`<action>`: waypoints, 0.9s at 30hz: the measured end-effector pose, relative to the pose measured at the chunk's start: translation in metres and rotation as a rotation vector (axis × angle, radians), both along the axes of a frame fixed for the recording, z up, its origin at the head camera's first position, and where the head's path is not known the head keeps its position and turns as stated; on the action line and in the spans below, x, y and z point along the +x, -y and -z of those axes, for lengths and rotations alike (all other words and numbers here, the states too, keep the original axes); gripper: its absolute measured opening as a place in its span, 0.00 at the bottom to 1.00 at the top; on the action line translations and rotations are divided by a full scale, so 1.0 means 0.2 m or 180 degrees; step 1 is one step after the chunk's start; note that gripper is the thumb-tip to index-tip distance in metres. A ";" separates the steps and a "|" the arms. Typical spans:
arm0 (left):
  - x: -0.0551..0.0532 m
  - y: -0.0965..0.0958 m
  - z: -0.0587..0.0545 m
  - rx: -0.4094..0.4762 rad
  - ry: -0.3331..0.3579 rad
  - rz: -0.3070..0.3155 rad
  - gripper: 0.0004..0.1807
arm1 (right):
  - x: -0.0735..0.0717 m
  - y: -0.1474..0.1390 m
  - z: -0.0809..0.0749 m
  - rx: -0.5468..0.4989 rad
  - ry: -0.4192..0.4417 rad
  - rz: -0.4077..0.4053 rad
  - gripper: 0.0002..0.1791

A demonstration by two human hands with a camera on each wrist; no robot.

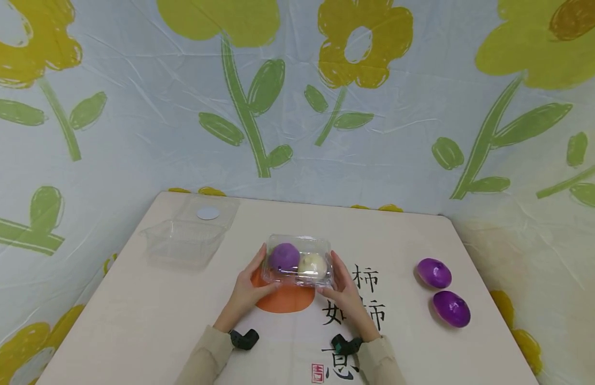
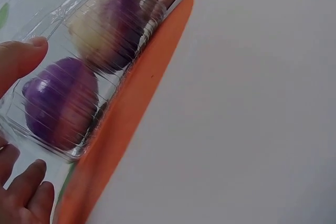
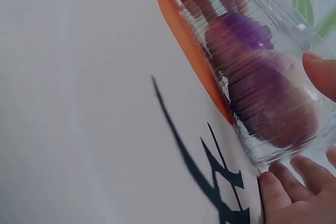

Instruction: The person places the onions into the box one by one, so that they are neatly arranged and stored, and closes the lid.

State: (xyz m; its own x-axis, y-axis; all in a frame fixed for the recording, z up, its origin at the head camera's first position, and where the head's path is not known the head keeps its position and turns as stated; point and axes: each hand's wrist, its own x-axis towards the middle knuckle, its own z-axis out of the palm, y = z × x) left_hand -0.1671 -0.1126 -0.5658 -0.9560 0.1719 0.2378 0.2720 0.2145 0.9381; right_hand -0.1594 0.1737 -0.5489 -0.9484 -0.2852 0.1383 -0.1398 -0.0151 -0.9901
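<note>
A clear plastic box (image 1: 299,245) is held in both hands at the middle of the table. Inside lie a purple round thing (image 1: 285,258) on the left and a cream-white round one (image 1: 312,266) on the right. Gripping the left end, my left hand (image 1: 246,291) has its thumb on the near side. The right hand (image 1: 346,294) grips the opposite end in the same way. Up close, the ribbed wall of the box (image 2: 113,85) shows both round things through it. Whether the box touches the table, I cannot tell.
Another clear plastic box (image 1: 184,243) stands at the back left, its lid (image 1: 222,206) folded open with a white round label on it. Two glossy purple rounded things (image 1: 434,273) lie at the right. The table mat (image 1: 109,321) bears an orange shape and black characters.
</note>
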 end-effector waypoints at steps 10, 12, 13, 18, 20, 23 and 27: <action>-0.18 0.00 0.01 0.0019 -0.0263 0.0049 0.55 | -0.15 0.01 -0.01 0.0075 0.0148 0.0053 0.53; -0.22 -0.01 0.01 0.0034 -0.0264 0.0080 0.54 | -0.19 0.01 -0.02 0.0037 0.0163 0.0053 0.53; -0.24 -0.01 0.01 0.0034 -0.0262 0.0088 0.54 | -0.21 0.01 -0.02 0.0023 0.0184 0.0070 0.53; -0.34 -0.02 0.01 0.0071 -0.0267 0.0091 0.53 | -0.30 0.01 -0.02 0.0047 0.0276 0.0179 0.53; -0.38 -0.02 0.02 0.0073 -0.0244 0.0076 0.54 | -0.34 0.00 -0.02 0.0075 0.0302 0.0207 0.53; -0.44 -0.02 0.01 0.0036 -0.0207 0.0063 0.54 | -0.40 0.00 -0.01 0.0103 0.0328 0.0226 0.53; -0.50 -0.02 0.01 -0.0036 -0.0168 0.0018 0.55 | -0.48 0.01 -0.01 0.0015 0.0370 0.0233 0.53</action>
State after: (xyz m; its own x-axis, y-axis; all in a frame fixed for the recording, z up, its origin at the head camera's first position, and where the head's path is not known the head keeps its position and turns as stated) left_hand -0.2671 -0.1083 -0.5682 -0.9412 0.1803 0.2859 0.3222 0.2232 0.9200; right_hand -0.2558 0.1719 -0.5459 -0.9763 -0.2151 0.0251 -0.0248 -0.0043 -0.9997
